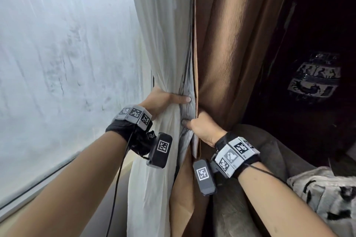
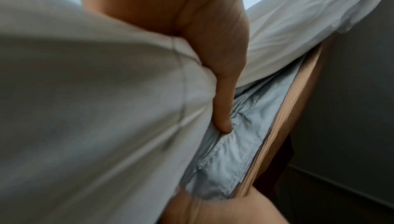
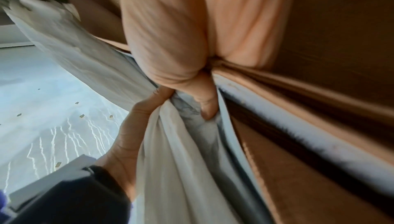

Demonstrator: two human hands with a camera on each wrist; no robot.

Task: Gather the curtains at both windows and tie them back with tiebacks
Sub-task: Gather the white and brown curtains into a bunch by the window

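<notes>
A white curtain (image 1: 163,44) hangs bunched beside the window, and a brown curtain (image 1: 231,44) with grey lining (image 1: 187,82) hangs to its right. My left hand (image 1: 169,99) grips the white bunch at waist height, thumb across the front onto the lining, fingers hidden behind. Just below and to the right, my right hand (image 1: 198,126) grips the brown curtain's edge, thumb pressed on the lining. The left wrist view shows the thumb (image 2: 224,106) dug into the white curtain (image 2: 106,109). The right wrist view shows my right hand (image 3: 170,50) clutching the brown curtain (image 3: 319,59), with the left hand (image 3: 132,135) alongside. No tieback is in view.
The pale window pane (image 1: 57,63) fills the left, with its sill (image 1: 48,183) below. A grey armchair (image 1: 269,150) stands close behind my right wrist, with a black-and-white patterned cushion (image 1: 327,198) on it. A patterned vase (image 1: 314,79) sits in the dark corner at the right.
</notes>
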